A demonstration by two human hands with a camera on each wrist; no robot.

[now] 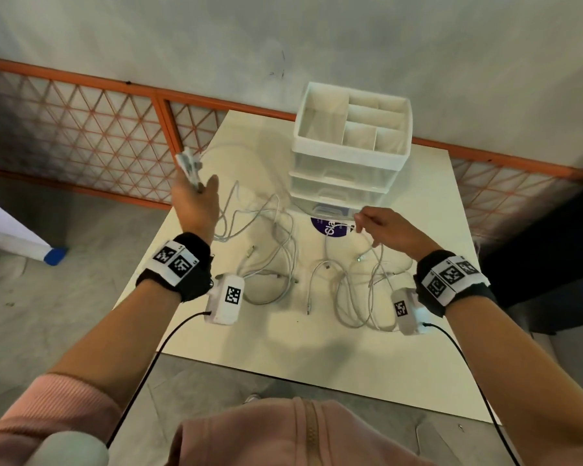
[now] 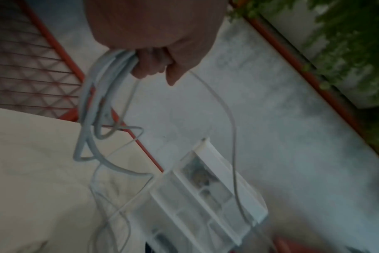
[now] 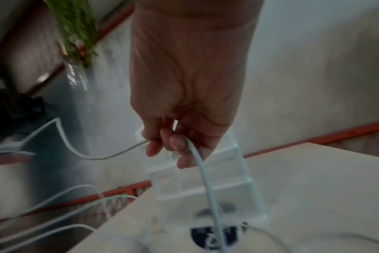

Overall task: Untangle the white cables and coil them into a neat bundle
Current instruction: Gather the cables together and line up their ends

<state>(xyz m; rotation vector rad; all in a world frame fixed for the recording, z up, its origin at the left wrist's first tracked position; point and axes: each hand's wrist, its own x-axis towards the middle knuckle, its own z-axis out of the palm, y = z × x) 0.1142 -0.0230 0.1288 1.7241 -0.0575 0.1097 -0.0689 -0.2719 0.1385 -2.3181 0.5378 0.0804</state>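
Observation:
Several white cables (image 1: 276,264) lie tangled across the middle of the white table (image 1: 283,348). My left hand (image 1: 196,203) is raised over the table's left edge and grips a folded bunch of white cable loops (image 1: 189,166); in the left wrist view the bunch of loops (image 2: 93,102) hangs from my curled fingers (image 2: 149,66). My right hand (image 1: 381,227) hovers in front of the drawer unit and pinches a single white cable (image 3: 206,179) that runs down to the tangle and off toward the left hand.
A white plastic drawer unit (image 1: 347,153) with an open divided top stands at the table's back. A dark blue round sticker (image 1: 330,227) lies at its foot. An orange lattice fence (image 1: 81,129) and a pale wall run behind the table.

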